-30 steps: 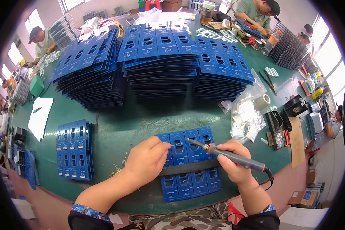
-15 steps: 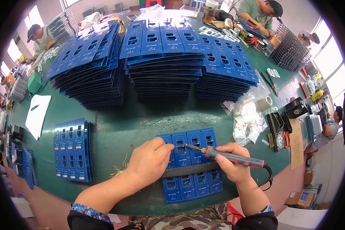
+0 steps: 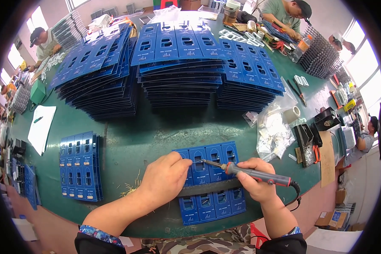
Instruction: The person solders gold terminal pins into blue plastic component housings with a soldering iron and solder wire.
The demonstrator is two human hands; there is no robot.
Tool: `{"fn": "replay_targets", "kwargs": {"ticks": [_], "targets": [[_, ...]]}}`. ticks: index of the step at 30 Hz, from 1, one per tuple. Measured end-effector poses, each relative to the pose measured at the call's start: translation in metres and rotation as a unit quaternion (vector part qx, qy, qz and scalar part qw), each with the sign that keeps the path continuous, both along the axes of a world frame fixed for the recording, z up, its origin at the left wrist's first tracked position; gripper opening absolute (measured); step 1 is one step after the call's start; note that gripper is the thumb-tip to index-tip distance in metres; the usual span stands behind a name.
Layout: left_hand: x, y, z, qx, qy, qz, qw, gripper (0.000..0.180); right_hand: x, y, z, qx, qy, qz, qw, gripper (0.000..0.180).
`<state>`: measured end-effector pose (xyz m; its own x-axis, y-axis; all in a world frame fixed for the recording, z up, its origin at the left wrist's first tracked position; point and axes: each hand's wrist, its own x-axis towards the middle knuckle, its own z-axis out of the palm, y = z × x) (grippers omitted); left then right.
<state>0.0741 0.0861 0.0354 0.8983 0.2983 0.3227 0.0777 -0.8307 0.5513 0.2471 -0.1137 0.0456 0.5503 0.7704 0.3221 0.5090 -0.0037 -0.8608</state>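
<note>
Head view: the blue circuit panel lies on the green counter just ahead of both hands; the right hand grips a soldering iron, tip pointing left onto the panel's upper row; the left hand, fingers pinched, meets that tip.

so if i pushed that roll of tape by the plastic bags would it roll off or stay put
The roll of tape seems to lie flat on its side, hole up, so it would likely slide rather than roll. It looks small and hollow, so probably light. The plastic bags right beside it would likely crumple and slow it.
</note>
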Motion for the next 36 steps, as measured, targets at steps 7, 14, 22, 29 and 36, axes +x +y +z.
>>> {"fn": "replay_targets", "kwargs": {"ticks": [7,14,22,29,36], "targets": [[0.001,0.0,0.0,0.0,0.003,-0.001,1.0,0.012,0.002,0.001,-0.002,0.01,-0.022,0.011,1.0,0.018],[0.001,0.0,0.0,0.001,0.0,0.001,1.0,0.012,-0.001,-0.005,-0.008,0.015,0.079,-0.006,0.997,0.017],[0.0,0.001,0.001,0.0,0.007,-0.013,1.0,0.013,0.001,-0.002,-0.002,0.03,0.022,0.029,0.999,0.019],[0.0,0.001,0.001,0.004,0.009,-0.015,1.0,0.013,0.003,-0.002,-0.002,0.024,-0.002,0.04,0.999,0.019],[0.001,0.001,0.001,0.007,0.009,-0.013,1.0,0.012,0.003,0.0,-0.001,0.023,-0.001,0.044,0.999,0.019]]}}
